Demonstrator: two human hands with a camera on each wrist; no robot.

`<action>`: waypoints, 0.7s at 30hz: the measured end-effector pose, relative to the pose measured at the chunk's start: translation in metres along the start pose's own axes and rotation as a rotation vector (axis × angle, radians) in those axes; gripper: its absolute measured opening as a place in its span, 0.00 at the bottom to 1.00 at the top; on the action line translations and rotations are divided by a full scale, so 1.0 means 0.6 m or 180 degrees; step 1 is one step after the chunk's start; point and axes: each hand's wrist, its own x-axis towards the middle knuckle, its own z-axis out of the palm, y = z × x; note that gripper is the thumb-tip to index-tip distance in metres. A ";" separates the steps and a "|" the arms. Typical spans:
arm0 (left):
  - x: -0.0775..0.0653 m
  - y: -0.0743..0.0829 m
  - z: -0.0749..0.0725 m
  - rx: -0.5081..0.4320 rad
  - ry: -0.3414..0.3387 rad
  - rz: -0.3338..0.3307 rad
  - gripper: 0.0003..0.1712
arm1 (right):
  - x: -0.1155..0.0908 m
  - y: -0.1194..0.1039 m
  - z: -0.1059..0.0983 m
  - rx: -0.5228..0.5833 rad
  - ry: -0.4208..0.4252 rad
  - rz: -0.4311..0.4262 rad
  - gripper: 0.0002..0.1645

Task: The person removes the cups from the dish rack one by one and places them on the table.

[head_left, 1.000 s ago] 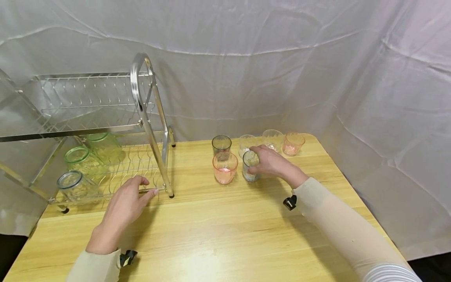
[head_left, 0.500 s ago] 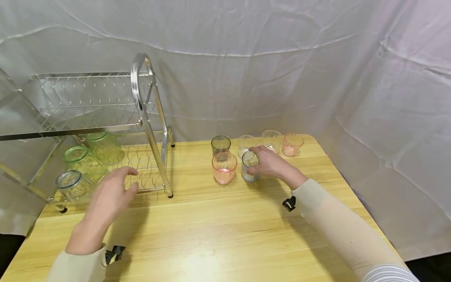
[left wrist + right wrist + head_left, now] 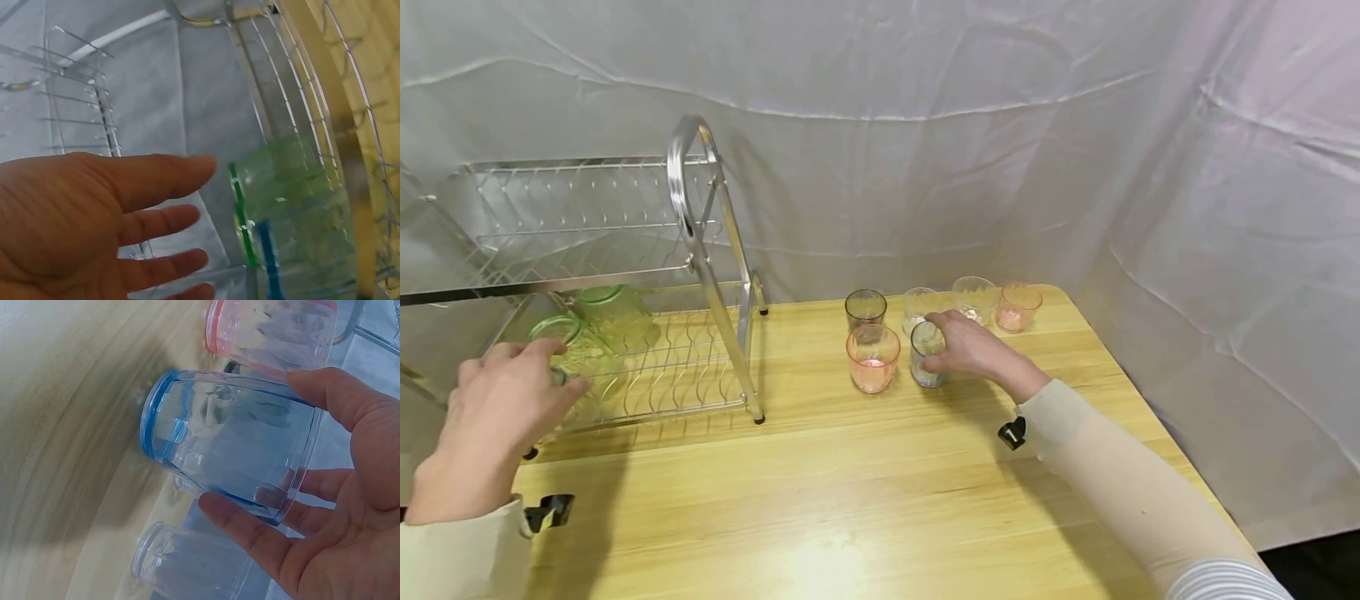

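My right hand [image 3: 970, 343] grips a blue-tinted drinking glass [image 3: 234, 440] standing on the wooden table, thumb on one side and fingers on the other. At the left, my left hand [image 3: 501, 408] hovers with spread fingers before the lower shelf of a metal dish rack [image 3: 677, 187]. In the left wrist view, its fingers point towards a green glass [image 3: 275, 178] and a blue-rimmed glass [image 3: 315, 250], with a gap between. The head view has that blue-rimmed glass mostly hidden behind this hand. Two green glasses lie tilted on the shelf, the rear one [image 3: 619, 321] further back.
Left of the held glass stands a pink glass [image 3: 872, 375], with a dark grey glass [image 3: 865, 308] behind it. Two clear glasses, one nearer [image 3: 917, 304] and one further right [image 3: 973, 296], and another pink glass [image 3: 1018, 310] line the back edge. Grey cloth hangs behind.
My left hand has moved left, from the rack's front right corner to its left end. My right hand keeps its grip on the blue glass, which has stayed in place.
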 end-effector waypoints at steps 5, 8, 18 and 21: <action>0.009 -0.024 0.012 -0.0049 -0.0263 -0.0159 0.53 | 0.001 -0.001 0.000 -0.0019 0.0022 -0.0009 0.55; 0.014 -0.033 0.018 -0.0093 -0.0332 -0.0168 0.56 | 0.000 -0.002 0.001 -0.0017 0.0028 -0.0016 0.55; 0.016 -0.031 0.024 -0.0085 -0.0507 -0.0167 0.59 | -0.003 0.000 0.005 0.0031 0.0045 -0.0007 0.55; 0.020 -0.034 0.027 -0.0093 -0.0564 -0.0178 0.60 | -0.003 0.001 0.006 0.0028 0.0048 -0.0025 0.55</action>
